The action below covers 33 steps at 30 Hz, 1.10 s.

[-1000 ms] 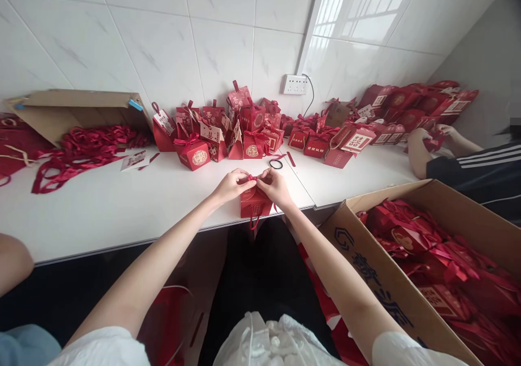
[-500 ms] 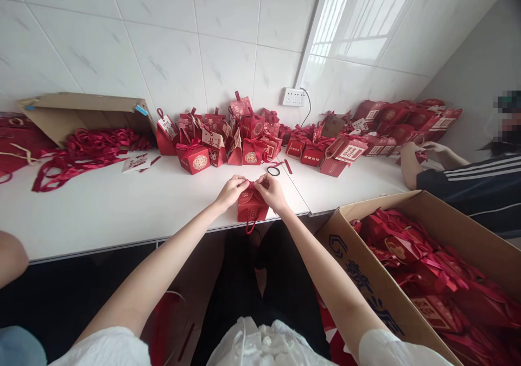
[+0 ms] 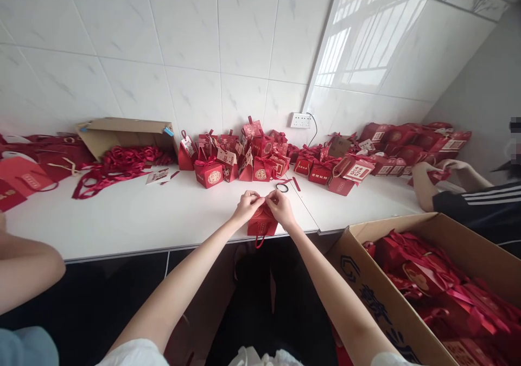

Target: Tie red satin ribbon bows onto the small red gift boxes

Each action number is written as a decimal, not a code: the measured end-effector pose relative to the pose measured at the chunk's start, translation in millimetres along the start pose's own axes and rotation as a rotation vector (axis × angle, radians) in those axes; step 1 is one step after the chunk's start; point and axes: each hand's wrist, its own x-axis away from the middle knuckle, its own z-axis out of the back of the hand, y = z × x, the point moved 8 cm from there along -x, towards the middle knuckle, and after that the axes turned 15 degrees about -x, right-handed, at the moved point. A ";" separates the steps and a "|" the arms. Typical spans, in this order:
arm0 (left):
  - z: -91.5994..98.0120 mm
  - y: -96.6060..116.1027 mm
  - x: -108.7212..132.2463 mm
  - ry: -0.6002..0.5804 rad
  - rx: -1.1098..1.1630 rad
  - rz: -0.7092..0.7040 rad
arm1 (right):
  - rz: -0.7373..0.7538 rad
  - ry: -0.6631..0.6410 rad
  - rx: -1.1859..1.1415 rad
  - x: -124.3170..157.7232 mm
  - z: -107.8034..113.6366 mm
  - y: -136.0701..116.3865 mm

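A small red gift box [image 3: 261,227] stands at the table's front edge, right before me. Its red cord handle [image 3: 259,242] hangs over the edge. Above the lid, my left hand [image 3: 247,207] is closed in a pinch, and my right hand [image 3: 281,209] pinches just beside it, fingertips almost meeting. Between them is a red ribbon at the top of the box, mostly hidden by the fingers. A black ring [image 3: 281,187] and a short red strip [image 3: 296,184] lie just beyond my right hand.
Finished-looking red boxes [image 3: 209,176] line the wall. Loose red ribbons [image 3: 122,162] spill from a cardboard box [image 3: 91,138] at left. An open carton [image 3: 378,295] of beribboned boxes stands at right. A co-worker's hands [image 3: 427,173] work far right; another person's arm [image 3: 30,263] rests at left.
The view has tilted up and turned left, so everything sits lower and further right. Both hands still pinch above the box, raised slightly off its lid.
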 end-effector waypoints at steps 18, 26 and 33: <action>25.2 -11.6 24.0 -0.017 0.186 0.001 | 0.022 -0.094 0.045 14.2 -35.1 -5.4; 29.7 -11.4 33.6 -0.017 0.112 0.074 | 0.211 -0.191 0.177 29.7 -34.1 -26.3; 28.9 -6.6 35.8 -0.026 0.072 0.107 | 0.339 -0.154 0.301 36.5 -31.0 -37.9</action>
